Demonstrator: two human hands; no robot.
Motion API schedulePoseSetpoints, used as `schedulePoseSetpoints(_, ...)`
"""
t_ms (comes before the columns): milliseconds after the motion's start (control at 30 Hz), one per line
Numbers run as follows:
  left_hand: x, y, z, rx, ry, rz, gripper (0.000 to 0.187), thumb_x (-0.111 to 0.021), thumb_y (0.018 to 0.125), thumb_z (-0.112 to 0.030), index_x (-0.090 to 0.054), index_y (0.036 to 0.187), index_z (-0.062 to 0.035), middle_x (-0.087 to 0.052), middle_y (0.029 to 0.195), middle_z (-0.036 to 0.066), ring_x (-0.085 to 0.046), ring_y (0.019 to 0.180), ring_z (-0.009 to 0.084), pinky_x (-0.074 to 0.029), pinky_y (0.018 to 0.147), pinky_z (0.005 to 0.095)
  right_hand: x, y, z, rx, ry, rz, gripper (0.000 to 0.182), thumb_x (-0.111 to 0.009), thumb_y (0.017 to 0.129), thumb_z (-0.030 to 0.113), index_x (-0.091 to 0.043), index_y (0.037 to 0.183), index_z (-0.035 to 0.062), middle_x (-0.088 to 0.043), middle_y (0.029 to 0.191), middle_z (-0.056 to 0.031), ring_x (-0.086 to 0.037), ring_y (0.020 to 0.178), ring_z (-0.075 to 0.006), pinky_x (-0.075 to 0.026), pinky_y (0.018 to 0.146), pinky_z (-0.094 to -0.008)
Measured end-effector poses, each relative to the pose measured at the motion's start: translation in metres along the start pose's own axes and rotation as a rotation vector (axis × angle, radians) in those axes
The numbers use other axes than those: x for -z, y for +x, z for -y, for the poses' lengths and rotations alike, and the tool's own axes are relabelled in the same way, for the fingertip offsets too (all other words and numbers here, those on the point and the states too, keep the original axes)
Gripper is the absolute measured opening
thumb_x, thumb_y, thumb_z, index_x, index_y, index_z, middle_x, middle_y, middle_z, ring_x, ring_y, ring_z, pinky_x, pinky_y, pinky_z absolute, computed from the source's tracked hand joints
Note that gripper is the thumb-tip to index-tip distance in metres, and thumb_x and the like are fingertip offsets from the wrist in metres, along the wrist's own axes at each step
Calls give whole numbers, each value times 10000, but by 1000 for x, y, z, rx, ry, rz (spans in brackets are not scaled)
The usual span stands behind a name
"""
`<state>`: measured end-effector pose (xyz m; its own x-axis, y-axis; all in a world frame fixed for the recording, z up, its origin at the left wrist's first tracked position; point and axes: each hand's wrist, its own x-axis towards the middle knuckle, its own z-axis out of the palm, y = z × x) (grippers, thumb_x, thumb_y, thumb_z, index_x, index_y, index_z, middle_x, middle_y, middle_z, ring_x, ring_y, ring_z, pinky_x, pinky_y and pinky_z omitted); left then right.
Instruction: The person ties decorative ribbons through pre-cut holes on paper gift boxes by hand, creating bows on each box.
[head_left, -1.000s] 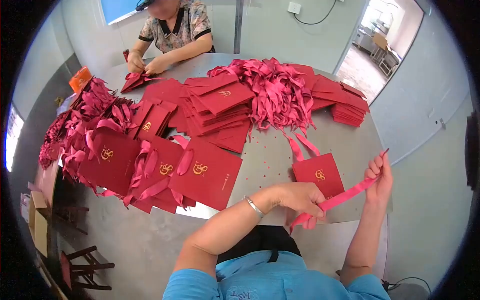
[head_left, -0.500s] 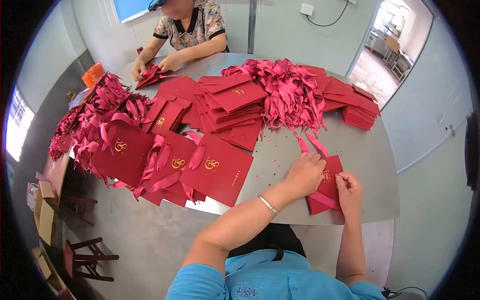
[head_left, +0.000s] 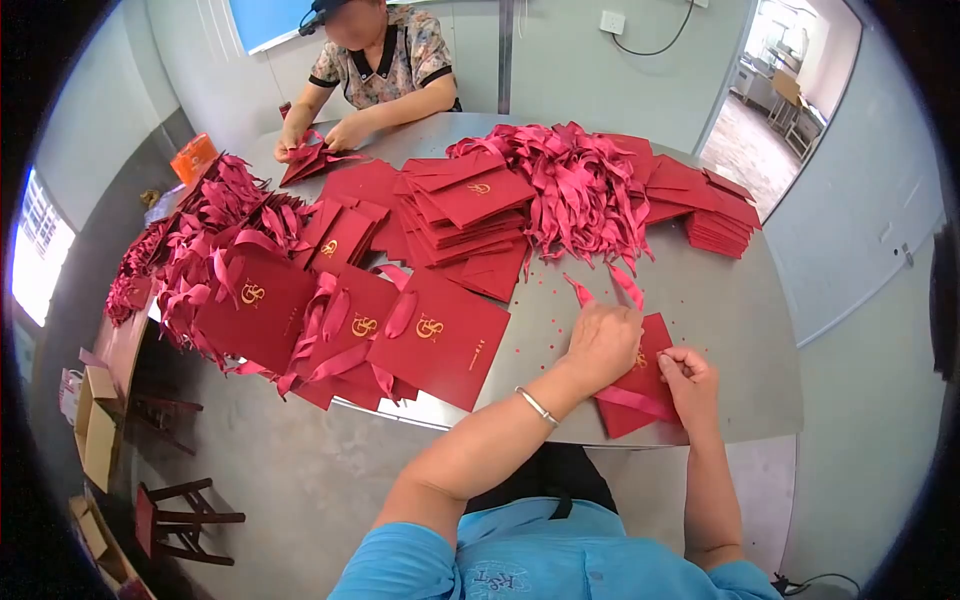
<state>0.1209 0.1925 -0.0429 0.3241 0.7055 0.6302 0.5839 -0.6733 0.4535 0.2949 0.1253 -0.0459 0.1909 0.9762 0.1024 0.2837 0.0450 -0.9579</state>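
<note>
A small red paper bag (head_left: 634, 382) with a gold logo lies slanted near the table's front edge. My left hand (head_left: 605, 345) is closed over its upper left part, gripping a pink ribbon (head_left: 628, 285) whose two ends stick out beyond the knuckles. My right hand (head_left: 690, 385) pinches the bag's right edge between thumb and fingers. Lower down, a band of pink ribbon crosses the bag towards the right palm. What exactly lies under the left fingers is hidden.
Finished-looking bags with ribbon handles (head_left: 435, 335) cover the table's left. Flat red bags (head_left: 470, 205) and a heap of pink ribbons (head_left: 585, 195) stand mid-table; another stack (head_left: 720, 235) is at right. Across the table a person (head_left: 385, 60) handles red bags. Stools (head_left: 190, 520) stand left.
Both hands have shifted slightly left and the bag has tilted more, its lower end swinging left. The ribbon ends have drawn down closer to my left hand.
</note>
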Motion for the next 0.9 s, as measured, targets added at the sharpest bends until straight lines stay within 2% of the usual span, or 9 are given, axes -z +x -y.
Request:
schedulePoseSetpoints(133,-1,0,1,-54,58,-34,140,-689,734,-125,-588,777,-40,-636,733,155,-616,703,343,-466,689,449,-13,-5,1,56,-47,48,45,-658,850,17,-649,876,-19,-627,789,-7,-527,624,-37,-431,579,-196)
schedulePoseSetpoints(267,-2,0,5,-32,30,-49,130,-687,734,-113,-597,782,-32,-638,739,152,-620,708,344,-475,680,454,-23,-11,-1,232,-101,-64,36,-659,842,9,-650,860,-21,-631,833,-35,-554,648,-54,-448,582,-210)
schedulePoseSetpoints(333,-2,1,10,79,-104,-18,124,-688,731,-102,-609,791,-27,-639,755,141,-627,738,341,-489,688,455,-24,-11,-2,311,-103,-92,33,-660,838,5,-650,856,-21,-633,850,-46,-564,657,-62,-455,584,-214)
schedulePoseSetpoints(467,-2,2,13,113,-164,-42,117,-692,736,-101,-619,795,-31,-639,764,135,-633,758,339,-501,689,451,-24,-12,-1,337,-106,-66,38,-664,825,-2,-648,854,-22,-635,877,-81,-584,690,-96,-468,599,-229)
schedulePoseSetpoints(533,4,4,9,119,-148,-5,136,-694,764,-139,-616,803,-34,-646,783,137,-636,748,342,-505,675,448,-25,-13,0,373,-158,-71,40,-665,823,-5,-647,854,-22,-635,877,-89,-587,698,-104,-469,601,-233)
schedulePoseSetpoints(600,7,5,7,135,-169,-3,152,-693,781,-167,-618,810,-38,-650,776,139,-639,735,343,-507,662,448,-23,-12,-2,440,-175,-55,41,-648,835,-27,-628,869,-14,-612,900,-54,-555,715,-64,-455,635,-204)
schedulePoseSetpoints(733,15,5,5,176,-132,52,217,-678,824,-259,-620,826,-49,-660,739,140,-645,702,347,-507,631,456,-23,-16,-1,486,-146,-121,46,-644,835,-30,-625,873,-13,-614,934,-76,-566,743,-87,-467,640,-215)
schedulePoseSetpoints(833,17,5,5,164,-100,43,239,-672,831,-292,-626,832,-57,-656,706,138,-646,693,354,-504,622,464,-18,-19,9,580,-192,-167,59,-639,832,-39,-622,881,-11,-613,982,-94,-584,794,-124,-486,687,-237)
schedulePoseSetpoints(900,20,6,3,164,-117,26,240,-668,832,-298,-629,835,-62,-655,708,140,-646,691,354,-504,621,464,-14,-19,13,650,-232,-168,47,-625,848,-24,-622,892,-8,-614,1032,-120,-595,880,-156,-481,787,-255)
